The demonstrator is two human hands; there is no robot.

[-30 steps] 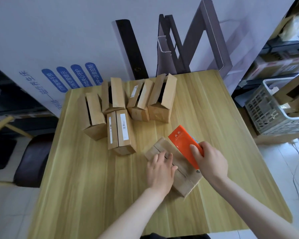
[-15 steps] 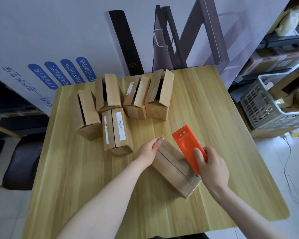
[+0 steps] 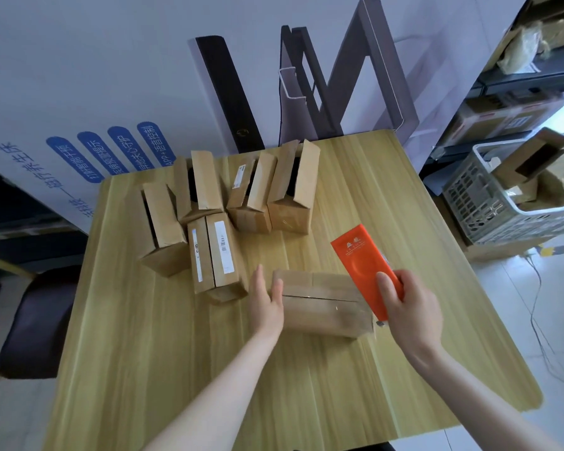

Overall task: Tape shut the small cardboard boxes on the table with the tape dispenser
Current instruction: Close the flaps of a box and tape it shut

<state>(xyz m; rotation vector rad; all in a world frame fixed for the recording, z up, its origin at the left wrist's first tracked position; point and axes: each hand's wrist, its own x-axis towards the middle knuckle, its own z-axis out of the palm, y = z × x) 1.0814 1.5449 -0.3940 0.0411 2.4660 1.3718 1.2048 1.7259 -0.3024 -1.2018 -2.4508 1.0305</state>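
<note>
Your left hand (image 3: 267, 304) was flat, with the fingers straight and together, pressed against the left end of the cardboard box (image 3: 323, 307). That box lay lengthwise across the middle of the table (image 3: 306, 385), flaps down, and a seam ran along its top. Your right hand (image 3: 411, 314) gripped the orange tape dispenser (image 3: 360, 265), thumb on its face and fingers curled behind. The dispenser's lower end sat at the box's right end; its upper end tilted up and away from you. There was a shiny patch near the box's right end that was possibly clear tape, but I couldn't tell for sure.

The labelled box (image 3: 215, 252) lay just left of your left hand, near it but not touching, closed, with white barcode stickers on top. Four more boxes (image 3: 251, 193) stood behind it toward the far edge, most with their flaps up. A grey plastic basket (image 3: 482, 203) holding cardboard sat off the table to the right. A dark chair seat (image 3: 36, 320) was off to the left.
</note>
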